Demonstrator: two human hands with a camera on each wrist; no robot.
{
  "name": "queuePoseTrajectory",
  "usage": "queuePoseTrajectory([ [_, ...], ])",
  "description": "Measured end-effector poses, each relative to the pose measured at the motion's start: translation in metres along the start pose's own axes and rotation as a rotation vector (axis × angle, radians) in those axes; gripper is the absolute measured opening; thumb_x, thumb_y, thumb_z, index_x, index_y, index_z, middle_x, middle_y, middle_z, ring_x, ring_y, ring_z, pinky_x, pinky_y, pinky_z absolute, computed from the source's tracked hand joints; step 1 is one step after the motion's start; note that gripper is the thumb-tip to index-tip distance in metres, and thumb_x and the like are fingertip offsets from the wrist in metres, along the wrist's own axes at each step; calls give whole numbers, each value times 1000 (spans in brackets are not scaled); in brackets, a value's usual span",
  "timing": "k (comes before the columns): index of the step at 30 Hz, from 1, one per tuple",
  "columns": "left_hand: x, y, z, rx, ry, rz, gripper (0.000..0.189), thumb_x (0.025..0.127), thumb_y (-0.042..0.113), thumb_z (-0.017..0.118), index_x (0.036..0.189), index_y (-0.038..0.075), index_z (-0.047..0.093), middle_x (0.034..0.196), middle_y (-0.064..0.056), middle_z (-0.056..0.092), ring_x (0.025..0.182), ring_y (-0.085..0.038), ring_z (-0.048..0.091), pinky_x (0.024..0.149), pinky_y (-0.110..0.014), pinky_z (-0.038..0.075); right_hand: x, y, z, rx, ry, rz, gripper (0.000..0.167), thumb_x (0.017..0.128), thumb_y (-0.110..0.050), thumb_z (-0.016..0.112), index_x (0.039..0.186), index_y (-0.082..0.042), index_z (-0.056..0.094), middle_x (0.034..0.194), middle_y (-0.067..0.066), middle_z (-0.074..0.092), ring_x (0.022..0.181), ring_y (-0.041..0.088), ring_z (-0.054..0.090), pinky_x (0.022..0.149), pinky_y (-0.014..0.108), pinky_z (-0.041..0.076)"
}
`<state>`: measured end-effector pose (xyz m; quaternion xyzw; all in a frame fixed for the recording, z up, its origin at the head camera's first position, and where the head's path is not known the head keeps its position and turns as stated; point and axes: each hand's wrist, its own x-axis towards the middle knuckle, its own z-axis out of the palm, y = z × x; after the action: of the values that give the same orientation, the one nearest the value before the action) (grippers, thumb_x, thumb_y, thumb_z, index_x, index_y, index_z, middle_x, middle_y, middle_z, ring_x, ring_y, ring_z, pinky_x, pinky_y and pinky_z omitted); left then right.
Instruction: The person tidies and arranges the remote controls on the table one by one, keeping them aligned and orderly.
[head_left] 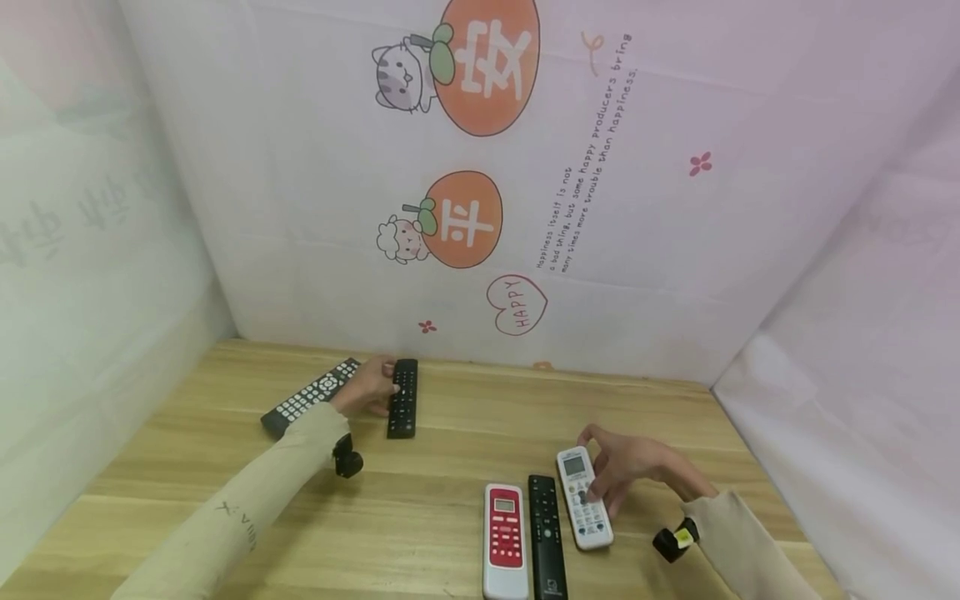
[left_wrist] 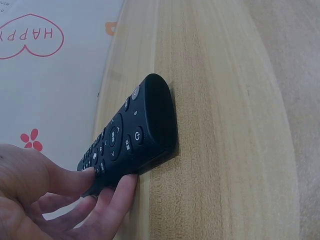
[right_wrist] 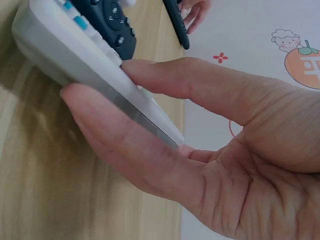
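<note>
My left hand (head_left: 367, 385) is at the back left of the table, pinching a slim black remote control (head_left: 403, 408) by its left long edge. In the left wrist view the thumb lies on the button face of that remote (left_wrist: 131, 122) and the fingertips (left_wrist: 125, 192) are at its side. Toward the right, my right hand (head_left: 628, 462) grips a white remote control (head_left: 587, 508) with a small grey screen. Its thumb rests on the buttons and its other fingers (right_wrist: 135, 145) lie along the far side and edge, as the right wrist view shows.
A dark remote with pale buttons (head_left: 307, 398) lies slanted behind the left hand. Left of the white remote lie a long black remote (head_left: 547, 533) and a red-and-white remote (head_left: 506, 537), side by side. Printed white cloth (head_left: 337, 292) walls the wooden table (head_left: 450, 442) at back and sides.
</note>
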<state>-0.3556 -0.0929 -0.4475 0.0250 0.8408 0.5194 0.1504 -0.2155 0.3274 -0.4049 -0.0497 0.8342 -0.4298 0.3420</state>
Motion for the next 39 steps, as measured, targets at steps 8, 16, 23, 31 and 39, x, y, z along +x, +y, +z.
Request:
queuePoseTrajectory([
  [8,-1,0,0,11,2,-3,67,99,-9,58,160,-5,29,155,-35,37,130,-52,55,71,-41,71,1,8,1,30,2,24,68,83,10,79,137,3,37,99,23,71,73,32,76,67,42,70],
  [16,0,-4,1,16,7,-2,67,99,-8,58,160,-5,29,154,-36,38,129,-53,55,70,-41,71,5,11,-3,51,19,38,42,90,8,73,125,4,49,100,23,72,78,35,77,72,44,71],
  [23,-1,-1,0,20,5,-6,67,99,-7,58,160,-4,29,155,-35,38,130,-52,55,70,-39,71,5,13,-1,37,11,43,26,92,8,71,113,5,55,99,22,71,78,32,76,74,44,71],
  [31,-1,1,0,24,3,-2,67,100,-7,58,160,-4,29,155,-34,37,130,-51,55,70,-39,70,7,13,3,-18,48,73,18,93,1,74,104,4,60,96,20,71,74,27,75,71,40,71],
  [39,1,-1,1,27,0,18,67,98,-8,58,159,-6,29,153,-36,38,127,-52,57,69,-39,71,4,9,7,-57,81,68,15,94,-3,74,100,3,61,87,20,73,70,26,75,68,40,71],
])
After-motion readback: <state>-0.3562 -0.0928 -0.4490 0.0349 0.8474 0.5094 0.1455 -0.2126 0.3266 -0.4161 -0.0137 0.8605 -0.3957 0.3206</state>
